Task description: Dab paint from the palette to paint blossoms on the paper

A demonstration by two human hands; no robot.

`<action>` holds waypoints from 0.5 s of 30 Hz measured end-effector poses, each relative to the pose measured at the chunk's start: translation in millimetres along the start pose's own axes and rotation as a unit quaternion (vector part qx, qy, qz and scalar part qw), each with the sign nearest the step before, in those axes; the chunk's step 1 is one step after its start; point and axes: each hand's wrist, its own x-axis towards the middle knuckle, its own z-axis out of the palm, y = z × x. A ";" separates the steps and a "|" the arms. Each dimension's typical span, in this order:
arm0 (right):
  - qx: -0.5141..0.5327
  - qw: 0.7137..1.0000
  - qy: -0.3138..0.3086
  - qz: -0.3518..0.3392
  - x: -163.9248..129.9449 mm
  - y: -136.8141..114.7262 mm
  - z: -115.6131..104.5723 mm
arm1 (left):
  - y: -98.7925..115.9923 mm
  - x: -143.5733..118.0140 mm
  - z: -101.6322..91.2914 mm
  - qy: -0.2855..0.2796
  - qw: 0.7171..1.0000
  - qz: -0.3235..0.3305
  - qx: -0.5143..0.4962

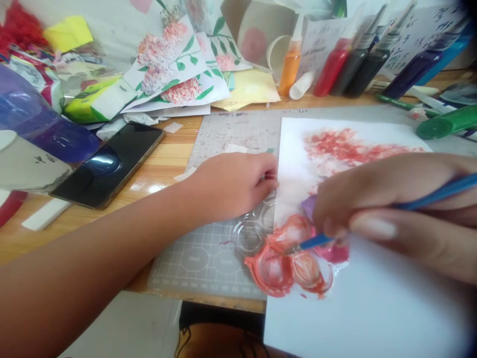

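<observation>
phone (108,166) left of cutting mat (208,258), paper (372,298) right

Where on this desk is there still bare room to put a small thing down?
The bare wood between the phone and the cutting mat is free, as is the mat's near left corner. The back is crowded with paint bottles and flower papers. The left hand and right hand cover the painted sheet.

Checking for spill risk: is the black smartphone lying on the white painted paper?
No, the black smartphone lies on the bare wooden table, left of the white painted paper.
</observation>
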 end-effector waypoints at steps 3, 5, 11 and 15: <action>-0.006 1.000 0.007 -0.016 2.7 -1.1 0.5 | -0.6 -0.3 1.4 0.012 1.000 0.003 -0.004; -0.026 0.998 -0.024 -0.059 5.4 -3.7 3.0 | -1.3 -0.6 2.1 0.015 1.000 0.010 -0.008; -0.033 0.987 -0.083 -0.130 9.3 -9.9 5.3 | -2.8 0.2 2.7 0.015 1.000 0.019 -0.012; -0.076 0.979 -0.068 -0.177 9.1 -8.6 4.9 | -3.0 0.2 1.2 0.010 1.000 0.022 -0.003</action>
